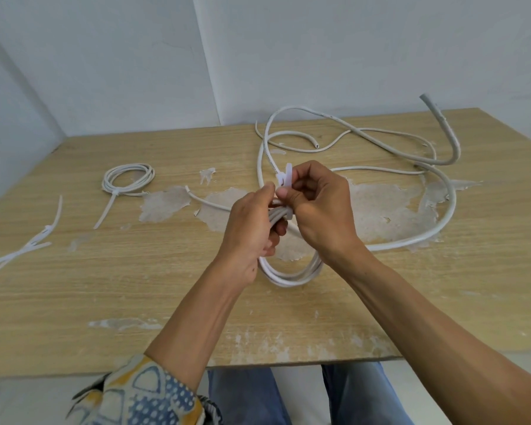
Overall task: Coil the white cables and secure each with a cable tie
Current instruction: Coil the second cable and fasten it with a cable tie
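- Spare cable ties (28,243): thin, flat white plastic strips lying loose at the table's far left edge, some crossing each other.
- Finished coil (128,179): a small round bundle of smooth white cable, lying flat and cinched by a white tie whose long tail points toward the near edge.
- Sleeve (141,397): patterned cloth in blue, yellow and white, on the left forearm.
- Table (166,286): pale wood-grain laminate, worn through in rough chalky patches near the middle and along the near edge.
- Left hand (252,228): fingers curled round the gathered strands of the second coil, with the thumb tip up at the tie.
- Second coil (292,274): glossy white loops hanging below both hands, just above the tabletop.
- Cable tie (284,179): a flat white strap bent into a loop above the strands.
- Right hand (319,210): thumb and forefinger pinch the tie; the other fingers are curled.
- Loose cable (411,237): thicker white cable sprawling in wide curves over the right half of the table, one greyish end raised. The faint printing on it is too small to read.
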